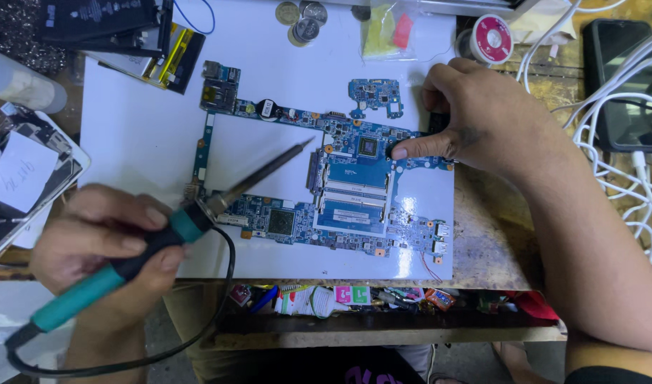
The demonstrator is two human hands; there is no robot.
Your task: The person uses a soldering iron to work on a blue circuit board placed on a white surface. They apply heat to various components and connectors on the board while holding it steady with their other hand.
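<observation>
The board [340, 188] is blue with black chips and silver ports, lying on a white sheet [141, 135]. The iron [127, 263] has a teal handle, a black grip, a dark metal tip and a black cord. The solder spool [491, 39] is red and white. The coins [301, 18] are silver. The cables [624, 135] are white, the phone [621, 78] black. The counter [482, 249] is worn brown.

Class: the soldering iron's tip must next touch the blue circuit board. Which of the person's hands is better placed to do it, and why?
Left. The left hand already grips the soldering iron, its tip above the circuit board. The right hand presses a fingertip on the board.
</observation>
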